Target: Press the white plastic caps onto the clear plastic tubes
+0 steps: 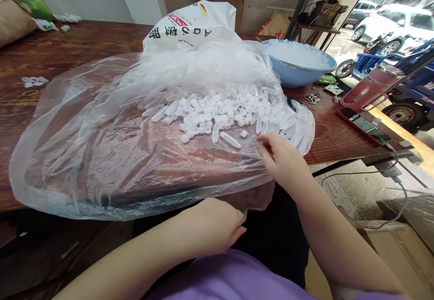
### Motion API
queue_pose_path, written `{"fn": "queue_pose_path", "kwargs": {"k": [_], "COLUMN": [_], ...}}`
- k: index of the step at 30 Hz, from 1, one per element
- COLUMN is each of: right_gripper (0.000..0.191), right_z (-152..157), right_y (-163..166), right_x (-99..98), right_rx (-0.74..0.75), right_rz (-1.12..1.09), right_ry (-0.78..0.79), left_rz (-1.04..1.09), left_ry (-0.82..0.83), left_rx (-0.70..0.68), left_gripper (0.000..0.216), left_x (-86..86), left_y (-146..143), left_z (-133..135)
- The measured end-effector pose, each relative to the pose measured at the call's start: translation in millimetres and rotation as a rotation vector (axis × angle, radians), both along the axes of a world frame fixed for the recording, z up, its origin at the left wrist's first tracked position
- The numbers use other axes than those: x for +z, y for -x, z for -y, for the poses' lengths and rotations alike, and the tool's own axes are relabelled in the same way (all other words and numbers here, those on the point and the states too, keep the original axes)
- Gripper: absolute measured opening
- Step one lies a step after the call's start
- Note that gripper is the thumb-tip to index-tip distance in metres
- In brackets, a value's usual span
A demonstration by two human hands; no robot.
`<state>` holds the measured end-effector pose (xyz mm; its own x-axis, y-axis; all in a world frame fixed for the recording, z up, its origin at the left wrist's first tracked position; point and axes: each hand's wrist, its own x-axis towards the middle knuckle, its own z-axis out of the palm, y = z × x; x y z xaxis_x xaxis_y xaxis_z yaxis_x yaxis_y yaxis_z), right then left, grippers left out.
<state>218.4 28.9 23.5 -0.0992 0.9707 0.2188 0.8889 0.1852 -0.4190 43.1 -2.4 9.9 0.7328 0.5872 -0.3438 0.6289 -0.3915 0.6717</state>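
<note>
A large clear plastic bag (101,155) lies spread over a dark wooden table (61,55). On it rests a heap of small white plastic tubes and caps (224,110). My right hand (281,159) hovers at the heap's near edge, its fingers curled together close to a loose tube (230,139) and a cap (243,133); whether it holds anything is hidden. My left hand (213,227) sits below the table edge near my lap, fingers folded in, touching the bag's hanging rim.
A blue bowl (298,76) filled with more white pieces stands at the back right. A printed white bag (190,26) sits behind the heap. A phone (362,126), a pink bottle (369,87) and keys (312,98) lie at the right edge. Cables (393,187) hang there.
</note>
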Motion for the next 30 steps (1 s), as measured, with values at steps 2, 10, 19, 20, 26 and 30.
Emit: {"fn": "queue_pose_path", "kwargs": {"k": [2,10,19,20,26,30], "right_gripper": [0.026,0.025,0.023,0.022,0.028,0.031], "right_z": [-26.5,-48.6,12.7,19.4,47.2,57.4], "right_y": [7.6,22.4,-4.1,-4.6,6.8,11.5], "right_x": [-3.3,-24.5,-35.3,-36.2,-39.1,-38.0], "right_rx": [-0.043,-0.011,0.048,0.069,0.284,0.382], "right_rz": [0.162,0.267,-0.314,-0.365,-0.573,-0.577], "right_ry": [-0.027,0.019,-0.266,-0.294,-0.307,-0.346], "left_rz": [-0.123,-0.407,-0.036,0.092,0.737,0.683], "left_ry": [-0.259,-0.780,-0.969,-0.915,-0.171,0.300], "left_rx": [-0.064,0.198,0.162,0.221,0.548,0.465], "left_gripper": [0.024,0.029,0.015,0.013,0.014,0.020], "left_x": [19.8,17.9,6.0,5.7,-5.6,-8.1], "left_y": [-6.2,-23.5,-13.3,-9.5,18.1,34.5], "left_z": [-10.0,-75.8,-61.3,-54.1,-4.1,7.3]}}
